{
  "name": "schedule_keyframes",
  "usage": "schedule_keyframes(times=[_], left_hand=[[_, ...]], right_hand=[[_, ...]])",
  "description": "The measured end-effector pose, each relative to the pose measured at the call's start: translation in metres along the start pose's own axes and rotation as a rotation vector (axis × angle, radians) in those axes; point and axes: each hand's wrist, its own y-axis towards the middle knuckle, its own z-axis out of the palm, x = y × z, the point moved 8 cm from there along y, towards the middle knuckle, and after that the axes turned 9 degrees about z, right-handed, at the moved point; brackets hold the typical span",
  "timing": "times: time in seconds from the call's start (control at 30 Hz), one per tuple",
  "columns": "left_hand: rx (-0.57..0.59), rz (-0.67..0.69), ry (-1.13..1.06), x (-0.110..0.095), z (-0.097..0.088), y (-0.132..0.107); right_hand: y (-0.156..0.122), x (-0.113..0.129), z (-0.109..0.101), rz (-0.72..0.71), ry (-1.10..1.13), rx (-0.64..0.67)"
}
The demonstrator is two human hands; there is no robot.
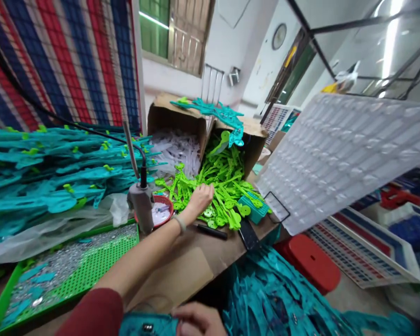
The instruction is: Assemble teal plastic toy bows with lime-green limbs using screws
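Reaching past the grey tool (141, 205), left hand (200, 198) — grip curled among green plastic pieces (224, 186); right hand (196, 321) pinching a teal piece (147, 325).

Left hand (200, 198) outstretched (fingers curled).

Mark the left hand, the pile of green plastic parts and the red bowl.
left hand (200, 198), head view, back of hand
green plastic parts (227, 179), head view, middle of pile
red bowl (163, 211), head view, inside, right part

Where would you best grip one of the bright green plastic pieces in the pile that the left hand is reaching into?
Probably by a thin stem, from above. The green pieces lie flat and tangled, spilling from the tipped cardboard box; their stems stick out more freely than the round heads. The left hand already comes down on them from above.
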Motion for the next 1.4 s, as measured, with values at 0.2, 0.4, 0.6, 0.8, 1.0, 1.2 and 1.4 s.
schedule_keyframes(times=[0.2, 0.4, 0.6, 0.8, 1.0, 1.2, 1.4], left_hand=[[-0.442, -0.062, -0.487, -0.032, -0.123, -0.069], [-1.006, -0.259, -1.395, -0.04, -0.219, -0.18], [-0.809, -0.652, -1.154, -0.02, -0.185, -0.262], [-0.993, -0.669, -1.054, 0.0, -0.183, -0.315], [-0.848, -0.661, -0.947, 0.004, -0.182, -0.316], [-0.508, -0.925, -1.049, 0.002, -0.178, -0.356], [0.399, -0.884, -1.176, -0.034, -0.179, -0.371]], right_hand=[[0.004, 0.028, -0.073, -0.18, 0.703, -0.798], [0.043, 0.075, -0.004, -0.199, 0.686, -0.477], [0.047, 0.094, 0.082, -0.262, 0.328, -0.422], [0.051, 0.091, 0.116, -0.333, 0.044, -0.461], [0.046, 0.098, 0.126, -0.442, -0.163, -0.579], [0.048, 0.114, 0.092, -0.487, -0.22, -0.464], [0.026, 0.14, 0.143, -0.48, -0.811, 0.484]])
